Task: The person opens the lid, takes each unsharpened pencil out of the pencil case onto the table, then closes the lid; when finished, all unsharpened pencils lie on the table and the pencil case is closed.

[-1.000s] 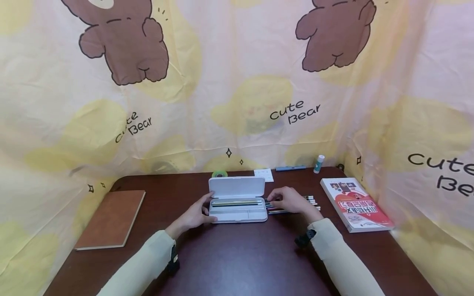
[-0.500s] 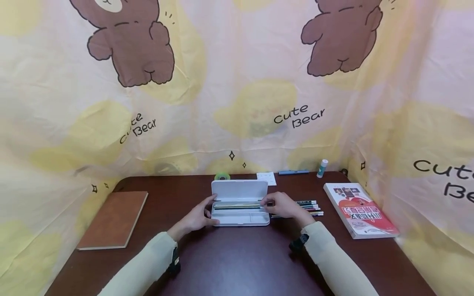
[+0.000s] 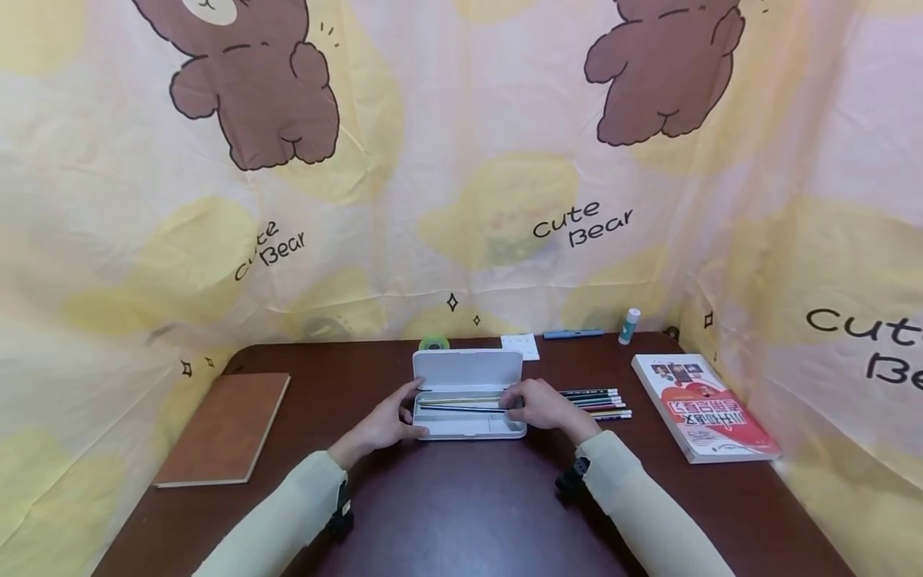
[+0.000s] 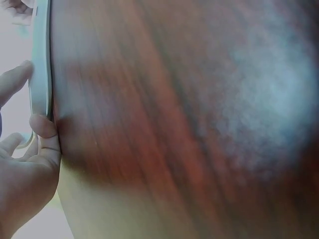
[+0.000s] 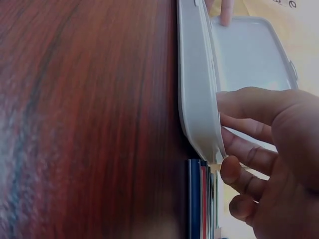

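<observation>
Holding the left end of an open white pencil case (image 3: pixel 450 425), the left hand (image 3: pixel 378 421) is spreading its grip around that end, thumb pressing the front corner and a finger reaching the back near the raised lid (image 3: pixel 467 372). The case is sitting mid-bench, toward the far side, lid leaning up at the back. The right hand (image 3: pixel 544 403) is working over the right end of the tray; its grip is pinching the end of a dark pencil (image 3: pixel 465 409), which is lying at a slight slant inside the case. The right wrist view is showing those fingers curling in over the case rim, the pencil being hidden there by the wall. A yellowish pencil (image 3: pixel 461 400) is resting lengthwise behind the dark one, in the rear part of the tray. More loose pencils (image 3: pixel 594 401) are lying side by side on the bench (image 3: pixel 461 501), just beyond the case's right end and partly passing behind the right hand. Along the back edge a green tape roll (image 3: pixel 434 343), a white paper (image 3: pixel 520 346) and a blue pen (image 3: pixel 573 334) are lying, a glue stick (image 3: pixel 629 327) standing upright. A brown notebook (image 3: pixel 223 429) is lying well off to the left, a printed book (image 3: pixel 703 409) to the right. Bear-patterned cloth (image 3: pixel 404 208) is hanging behind.
</observation>
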Demonstrator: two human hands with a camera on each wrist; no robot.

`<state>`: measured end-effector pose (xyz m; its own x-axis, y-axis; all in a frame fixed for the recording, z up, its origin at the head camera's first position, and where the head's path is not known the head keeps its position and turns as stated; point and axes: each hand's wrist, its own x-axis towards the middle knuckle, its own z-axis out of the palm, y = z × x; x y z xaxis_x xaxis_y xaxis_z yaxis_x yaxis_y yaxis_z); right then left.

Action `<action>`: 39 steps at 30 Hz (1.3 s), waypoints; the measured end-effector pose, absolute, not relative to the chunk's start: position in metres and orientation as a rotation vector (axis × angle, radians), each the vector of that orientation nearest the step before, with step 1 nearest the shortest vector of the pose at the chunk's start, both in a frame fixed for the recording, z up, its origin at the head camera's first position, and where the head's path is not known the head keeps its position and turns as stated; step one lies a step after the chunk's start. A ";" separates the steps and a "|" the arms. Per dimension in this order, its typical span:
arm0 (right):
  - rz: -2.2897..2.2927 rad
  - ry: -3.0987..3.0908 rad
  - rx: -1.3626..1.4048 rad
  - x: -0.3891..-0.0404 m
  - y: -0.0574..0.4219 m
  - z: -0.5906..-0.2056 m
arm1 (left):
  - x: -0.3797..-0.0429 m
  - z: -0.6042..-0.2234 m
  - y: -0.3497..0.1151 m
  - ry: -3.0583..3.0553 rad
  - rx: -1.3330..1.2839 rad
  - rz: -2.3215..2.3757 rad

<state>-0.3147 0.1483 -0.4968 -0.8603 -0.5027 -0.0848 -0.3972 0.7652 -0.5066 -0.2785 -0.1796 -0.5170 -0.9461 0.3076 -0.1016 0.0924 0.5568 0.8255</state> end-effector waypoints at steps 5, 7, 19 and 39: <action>-0.686 2.731 -0.728 -0.314 0.146 -0.496 | -0.279 -0.517 -0.179 2.552 0.333 1.332; -0.681 2.739 -0.731 -0.314 0.145 -0.495 | -0.279 -0.516 -0.179 2.551 0.331 1.338; -0.712 2.720 -0.717 -0.317 0.146 -0.492 | -0.281 -0.513 -0.179 2.556 0.326 1.339; -0.837 2.720 -0.711 -0.318 0.146 -0.496 | -0.279 -0.512 -0.178 2.543 0.310 1.342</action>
